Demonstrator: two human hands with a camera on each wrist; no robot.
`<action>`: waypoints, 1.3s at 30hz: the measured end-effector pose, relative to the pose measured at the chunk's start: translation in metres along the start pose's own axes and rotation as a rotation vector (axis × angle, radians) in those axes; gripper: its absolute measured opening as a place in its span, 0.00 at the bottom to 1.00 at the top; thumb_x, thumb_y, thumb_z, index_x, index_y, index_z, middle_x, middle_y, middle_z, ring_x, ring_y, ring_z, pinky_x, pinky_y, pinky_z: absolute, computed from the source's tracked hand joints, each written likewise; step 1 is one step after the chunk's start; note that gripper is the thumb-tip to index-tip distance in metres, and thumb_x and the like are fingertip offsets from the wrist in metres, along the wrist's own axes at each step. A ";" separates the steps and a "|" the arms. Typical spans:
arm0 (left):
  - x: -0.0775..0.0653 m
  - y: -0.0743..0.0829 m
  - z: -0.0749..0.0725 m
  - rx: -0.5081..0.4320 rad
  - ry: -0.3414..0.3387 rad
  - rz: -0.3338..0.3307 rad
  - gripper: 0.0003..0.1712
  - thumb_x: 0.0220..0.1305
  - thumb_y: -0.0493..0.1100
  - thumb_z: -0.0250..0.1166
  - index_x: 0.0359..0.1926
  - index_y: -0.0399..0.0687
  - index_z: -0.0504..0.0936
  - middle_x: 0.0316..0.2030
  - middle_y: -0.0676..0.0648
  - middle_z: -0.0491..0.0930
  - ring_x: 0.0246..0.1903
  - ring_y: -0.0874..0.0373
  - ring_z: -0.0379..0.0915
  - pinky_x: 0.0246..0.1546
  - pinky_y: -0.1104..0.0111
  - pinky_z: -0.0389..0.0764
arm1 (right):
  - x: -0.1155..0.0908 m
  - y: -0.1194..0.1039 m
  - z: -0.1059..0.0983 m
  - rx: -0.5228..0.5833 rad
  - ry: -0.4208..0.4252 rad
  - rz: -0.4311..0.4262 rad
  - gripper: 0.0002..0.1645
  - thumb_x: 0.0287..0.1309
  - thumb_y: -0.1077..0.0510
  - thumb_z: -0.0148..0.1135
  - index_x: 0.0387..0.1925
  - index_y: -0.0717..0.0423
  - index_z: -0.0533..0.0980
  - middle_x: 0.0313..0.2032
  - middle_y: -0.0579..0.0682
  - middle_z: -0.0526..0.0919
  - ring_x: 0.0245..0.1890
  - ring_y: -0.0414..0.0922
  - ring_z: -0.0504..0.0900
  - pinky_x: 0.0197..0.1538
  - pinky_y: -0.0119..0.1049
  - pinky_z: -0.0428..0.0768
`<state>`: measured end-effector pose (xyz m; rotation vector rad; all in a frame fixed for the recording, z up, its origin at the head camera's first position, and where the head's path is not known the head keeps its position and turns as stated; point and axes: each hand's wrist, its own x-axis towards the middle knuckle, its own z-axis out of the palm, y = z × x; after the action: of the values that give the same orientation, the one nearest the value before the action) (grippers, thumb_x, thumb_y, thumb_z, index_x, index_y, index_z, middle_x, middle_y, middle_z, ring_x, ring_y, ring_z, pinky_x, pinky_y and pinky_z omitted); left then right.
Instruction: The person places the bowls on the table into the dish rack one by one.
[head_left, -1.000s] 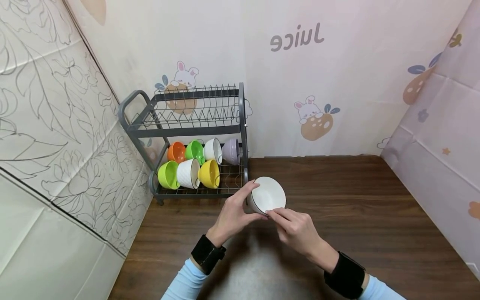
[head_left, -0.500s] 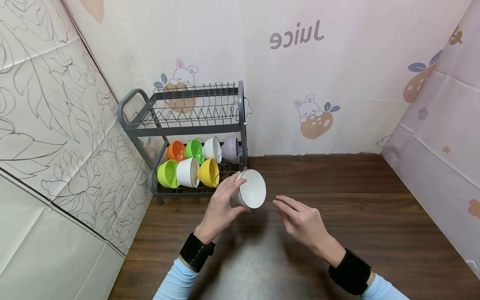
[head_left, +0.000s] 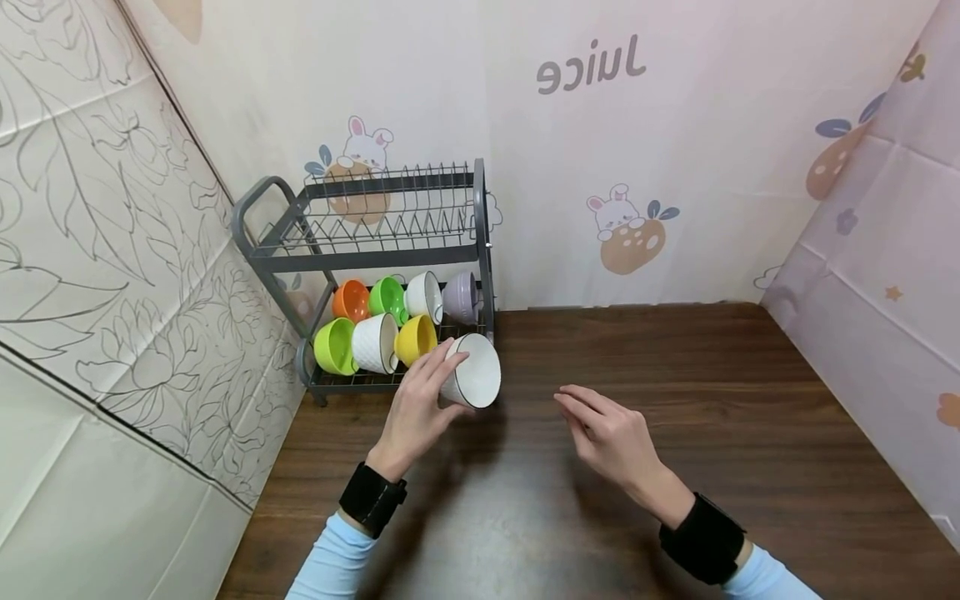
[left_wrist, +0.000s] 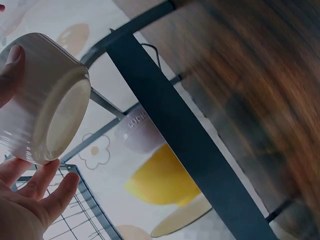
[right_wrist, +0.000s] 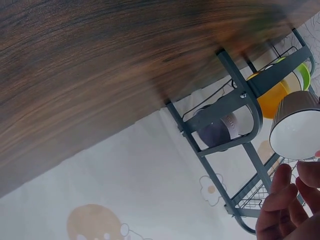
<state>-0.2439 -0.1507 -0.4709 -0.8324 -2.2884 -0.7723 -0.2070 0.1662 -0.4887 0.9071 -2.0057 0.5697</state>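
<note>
A white bowl (head_left: 478,372) with a thin dark rim is tilted with its mouth to the right. My left hand (head_left: 415,414) grips it by the outside, thumb below and fingers above, just in front of the rack's lower right corner. The left wrist view shows the foot ring of the bowl (left_wrist: 65,117) between fingers and thumb. My right hand (head_left: 611,437) hovers over the table to the right, fingers loosely bent, holding nothing. On the rack's lower tier, the yellow bowl (head_left: 415,338) sits nearest the left hand, beside a white textured bowl (head_left: 372,342).
The grey two-tier dish rack (head_left: 360,265) stands at the back left. Its lower tier also carries lime (head_left: 333,347), orange (head_left: 351,301), green (head_left: 387,298), white (head_left: 422,297) and purple (head_left: 460,298) bowls, tilted on edge. Brown wooden table (head_left: 675,358) stretches to the right.
The right hand has let go of the white bowl and drawn back to the right. Gripping the bowl, the left hand has moved left toward the rack's lower tier.
</note>
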 end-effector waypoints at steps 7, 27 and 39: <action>0.005 -0.009 -0.006 0.058 0.017 0.029 0.56 0.34 0.38 0.92 0.69 0.49 0.78 0.72 0.39 0.72 0.65 0.38 0.71 0.67 0.47 0.71 | -0.001 0.000 -0.001 0.006 0.017 0.004 0.19 0.80 0.54 0.55 0.48 0.60 0.88 0.47 0.56 0.89 0.36 0.49 0.90 0.25 0.42 0.84; 0.032 -0.029 -0.008 0.178 -0.029 -0.005 0.53 0.36 0.41 0.90 0.69 0.53 0.80 0.72 0.40 0.73 0.65 0.41 0.71 0.70 0.26 0.31 | -0.006 0.004 -0.003 0.027 0.049 0.039 0.17 0.78 0.54 0.57 0.47 0.59 0.88 0.49 0.57 0.88 0.22 0.41 0.83 0.18 0.27 0.67; 0.045 -0.043 0.003 0.271 -0.107 -0.018 0.53 0.39 0.43 0.89 0.71 0.55 0.79 0.73 0.40 0.72 0.65 0.39 0.70 0.64 0.19 0.36 | -0.007 0.006 -0.001 0.030 0.060 0.050 0.20 0.79 0.52 0.54 0.46 0.59 0.88 0.51 0.60 0.87 0.16 0.37 0.74 0.17 0.25 0.62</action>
<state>-0.3039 -0.1598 -0.4565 -0.7443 -2.4283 -0.4198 -0.2081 0.1733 -0.4939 0.8506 -1.9752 0.6487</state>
